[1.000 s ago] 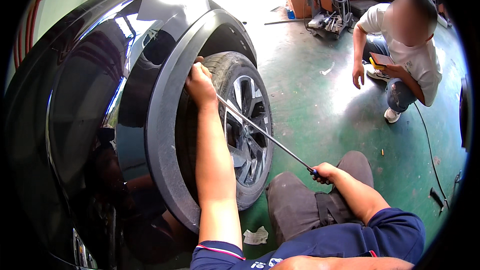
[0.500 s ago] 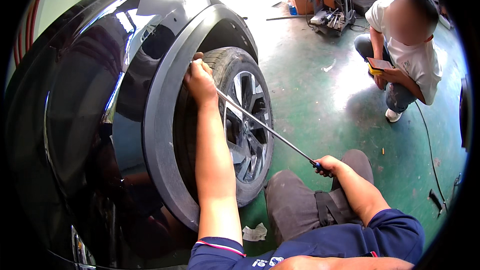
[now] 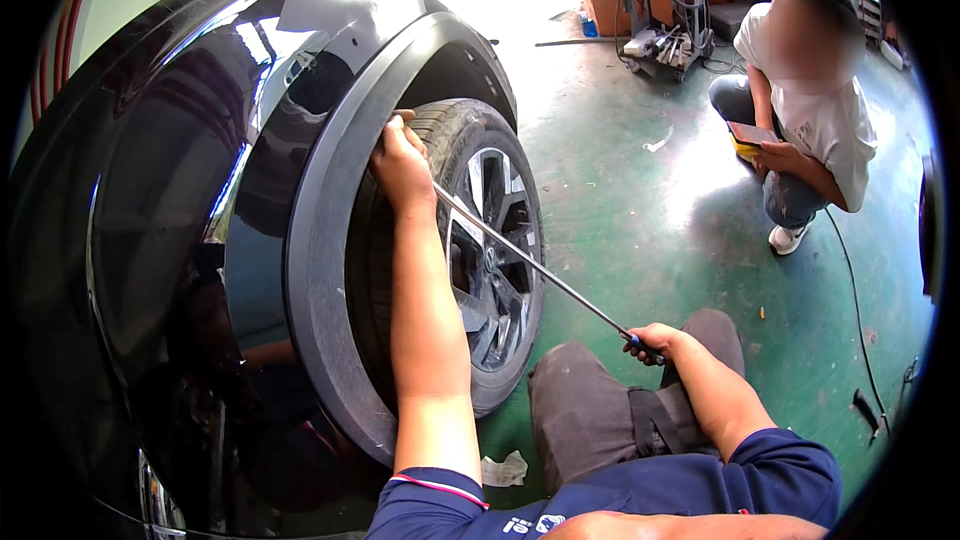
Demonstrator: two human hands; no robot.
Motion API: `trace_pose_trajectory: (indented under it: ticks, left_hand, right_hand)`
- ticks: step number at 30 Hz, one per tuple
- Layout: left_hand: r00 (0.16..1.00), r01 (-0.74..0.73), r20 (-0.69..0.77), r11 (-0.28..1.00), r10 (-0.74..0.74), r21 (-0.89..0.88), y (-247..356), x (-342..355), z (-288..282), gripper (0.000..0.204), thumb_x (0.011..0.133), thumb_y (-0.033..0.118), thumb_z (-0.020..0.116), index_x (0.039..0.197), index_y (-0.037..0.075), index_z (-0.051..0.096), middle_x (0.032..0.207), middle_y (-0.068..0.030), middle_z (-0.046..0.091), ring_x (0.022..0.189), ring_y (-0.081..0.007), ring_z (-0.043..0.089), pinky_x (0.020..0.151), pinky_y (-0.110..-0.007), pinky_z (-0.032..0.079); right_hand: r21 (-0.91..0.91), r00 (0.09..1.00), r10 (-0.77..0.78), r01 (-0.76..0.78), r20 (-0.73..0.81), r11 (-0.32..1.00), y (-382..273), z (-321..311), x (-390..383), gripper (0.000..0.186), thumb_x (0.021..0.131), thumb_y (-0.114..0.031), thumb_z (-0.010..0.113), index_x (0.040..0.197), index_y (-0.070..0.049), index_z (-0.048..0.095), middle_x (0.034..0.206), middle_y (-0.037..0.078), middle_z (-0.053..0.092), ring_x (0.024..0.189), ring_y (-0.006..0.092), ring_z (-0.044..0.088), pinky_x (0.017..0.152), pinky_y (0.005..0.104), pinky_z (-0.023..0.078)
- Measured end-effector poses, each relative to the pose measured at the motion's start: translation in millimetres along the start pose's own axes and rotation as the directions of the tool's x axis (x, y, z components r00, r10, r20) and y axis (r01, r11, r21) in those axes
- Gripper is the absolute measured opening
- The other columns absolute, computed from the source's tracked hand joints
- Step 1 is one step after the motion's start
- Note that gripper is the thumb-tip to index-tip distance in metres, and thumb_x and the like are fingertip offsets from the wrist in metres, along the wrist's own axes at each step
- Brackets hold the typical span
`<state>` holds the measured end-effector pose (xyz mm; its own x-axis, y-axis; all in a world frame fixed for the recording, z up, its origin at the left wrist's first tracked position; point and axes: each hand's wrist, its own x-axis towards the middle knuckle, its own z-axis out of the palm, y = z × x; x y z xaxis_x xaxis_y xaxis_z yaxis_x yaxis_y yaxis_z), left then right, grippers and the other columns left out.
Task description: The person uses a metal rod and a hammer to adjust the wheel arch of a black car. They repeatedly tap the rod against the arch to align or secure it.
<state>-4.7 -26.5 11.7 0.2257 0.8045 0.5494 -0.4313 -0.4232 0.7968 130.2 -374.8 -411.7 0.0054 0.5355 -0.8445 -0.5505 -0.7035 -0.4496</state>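
A long thin metal rod (image 3: 540, 270) slants from the front wheel arch of a black car down to my right hand. My right hand (image 3: 655, 342), near my knee, is closed round its dark handle with blue parts. My left hand (image 3: 402, 168) is up at the inner edge of the grey wheel arch trim (image 3: 318, 240), above the tyre (image 3: 455, 130). Its fingers are curled, and the rod's upper part disappears behind this hand, so the tip is hidden. The spoked wheel rim (image 3: 490, 270) lies behind the rod.
A co-worker in a white shirt (image 3: 835, 130) squats at the right, holding a yellow-edged device (image 3: 752, 135). A cart with cables (image 3: 665, 15) stands at the back. A black cable (image 3: 855, 280) and crumpled paper (image 3: 505, 470) lie on the green floor.
The view has shifted slightly. My right hand has changed its hold a little, with more of the handle's end showing. The co-worker's head has moved a little left. My left hand stays at the arch.
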Motion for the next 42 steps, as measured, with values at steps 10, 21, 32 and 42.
trace_pose_trajectory:
  ticks: [10, 21, 32, 42]
  left_hand:
    - [0.999, 0.017, 0.035, 1.0, -0.017, -0.014, 13, -9, 6, 0.027, 0.094, 0.015, 0.046, 0.099, -0.003, 0.064, 0.053, 0.0027, 0.036, 0.043, -0.0081, 0.032, 0.042, -0.025, 0.03]
    - [1.0, -0.015, 0.021, 1.0, 0.016, -0.025, 0, -4, 1, 0.025, 0.093, 0.014, 0.045, 0.094, -0.002, 0.064, 0.056, 0.0046, 0.036, 0.047, -0.0064, 0.031, 0.046, -0.025, 0.027]
    - [0.998, -0.018, 0.055, 0.999, 0.02, -0.049, -1, -8, 1, 0.026, 0.093, 0.015, 0.044, 0.097, -0.001, 0.064, 0.057, 0.0032, 0.039, 0.047, -0.0065, 0.033, 0.045, -0.025, 0.027]
    - [0.997, -0.015, 0.074, 0.999, 0.018, -0.035, 1, -8, -3, 0.027, 0.093, 0.012, 0.043, 0.101, -0.005, 0.063, 0.053, 0.0019, 0.037, 0.046, -0.0086, 0.031, 0.048, -0.026, 0.03]
  right_hand:
    - [0.006, 0.99, -0.014, 0.013, 0.141, 1.0, -2, -10, -3, 0.029, 0.101, -0.039, 0.059, 0.094, -0.011, 0.057, 0.072, 0.003, 0.058, 0.053, 0.0127, 0.053, 0.047, 0.0268, 0.045]
    - [0.184, 0.998, -0.061, 0.064, -0.025, 0.981, 21, 41, 12, 0.028, 0.1, -0.034, 0.057, 0.085, -0.011, 0.059, 0.063, 0.001, 0.052, 0.045, 0.0107, 0.042, 0.041, 0.0253, 0.035]
    - [0.103, 0.999, -0.006, 0.001, 0.047, 0.995, 14, 4, 8, 0.026, 0.101, -0.035, 0.057, 0.092, -0.011, 0.06, 0.066, -0.001, 0.052, 0.045, 0.0096, 0.043, 0.041, 0.0248, 0.036]
    - [0.054, 0.998, -0.03, 0.027, 0.048, 0.998, 19, 23, 17, 0.026, 0.103, -0.036, 0.053, 0.089, -0.015, 0.061, 0.066, -0.002, 0.052, 0.045, 0.0092, 0.041, 0.04, 0.0252, 0.034]
